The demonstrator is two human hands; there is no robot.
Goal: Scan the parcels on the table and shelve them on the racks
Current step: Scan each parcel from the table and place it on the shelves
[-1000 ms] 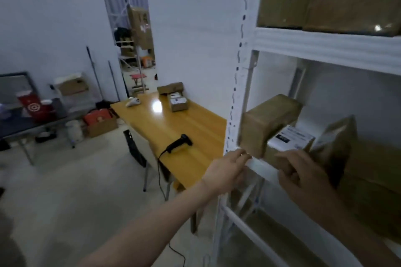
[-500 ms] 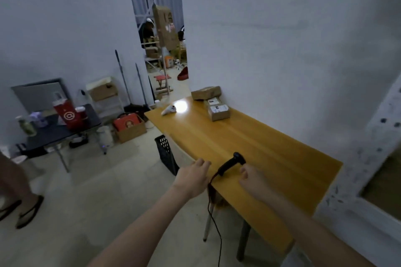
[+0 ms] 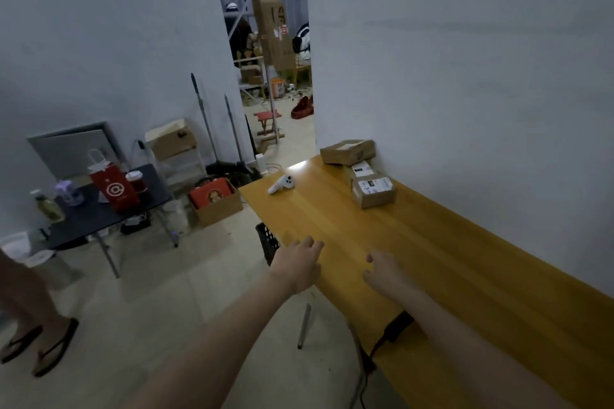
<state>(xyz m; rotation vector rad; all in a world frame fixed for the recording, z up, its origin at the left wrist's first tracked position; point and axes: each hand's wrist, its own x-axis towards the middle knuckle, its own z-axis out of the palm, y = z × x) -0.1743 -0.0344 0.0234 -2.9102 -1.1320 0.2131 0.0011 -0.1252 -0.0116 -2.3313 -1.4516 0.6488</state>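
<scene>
1. Left hand [image 3: 300, 267] hangs over the near edge of the tabletop [image 3: 465, 276], fingers loosely spread, holding nothing.
2. Right hand [image 3: 387, 272] sits just beside it over the wood, relaxed and empty too.
3. Looks like the fetch step: both arms point toward the parcels [image 3: 363, 173], which sit well apart from them at the far end against the wall.
4. Nearest parcel [image 3: 373, 192] lies flat, label up, long axis running roughly left-right; the stack strings away toward the doorway.
5. Next I'd guess reach further, grab one, then scan. The scanner [image 3: 397, 325] peeks out under the right forearm.
</scene>
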